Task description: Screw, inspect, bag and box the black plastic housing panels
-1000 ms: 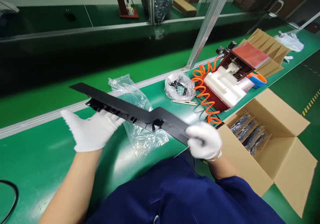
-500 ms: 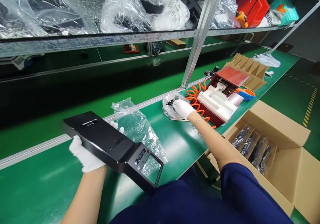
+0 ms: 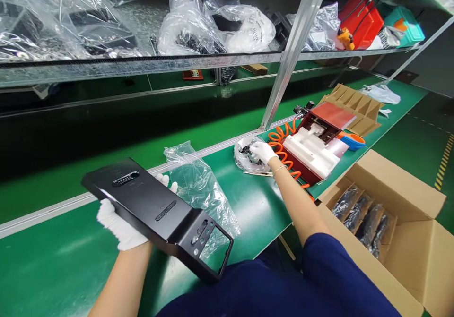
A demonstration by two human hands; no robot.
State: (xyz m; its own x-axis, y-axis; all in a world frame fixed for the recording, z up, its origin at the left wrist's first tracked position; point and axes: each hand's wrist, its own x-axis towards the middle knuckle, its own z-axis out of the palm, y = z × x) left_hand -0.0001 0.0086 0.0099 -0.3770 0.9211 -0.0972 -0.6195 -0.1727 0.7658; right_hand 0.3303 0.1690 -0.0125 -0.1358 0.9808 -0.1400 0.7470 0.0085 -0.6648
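My left hand (image 3: 120,227), in a white glove, is wrapped round a long black plastic housing (image 3: 142,192) from beneath. The housing lies tilted, its flat face turned up, with oval slots, small round holes and a rectangular window at its near end. My right hand (image 3: 263,152), also gloved, is at an open clear plastic bag (image 3: 241,158) of small black parts. Its fingers are pinched together among those parts; what is between them is too small to make out. A thin stick-like tool (image 3: 258,173) lies beside the bag. An empty clear bag (image 3: 202,184) lies behind the housing.
Right of the bag stand a coiled orange hose (image 3: 280,140) and a dark red fixture with white blocks (image 3: 312,151). A cardboard box (image 3: 407,241) holding wrapped parts is at the lower right. A metal post (image 3: 291,47) and a loaded shelf (image 3: 142,64) rise behind the bench.
My left hand has tilted the housing so its upper face shows more. My right hand stays at the bag, its fingers shifted slightly among the small parts. The view has moved a little.
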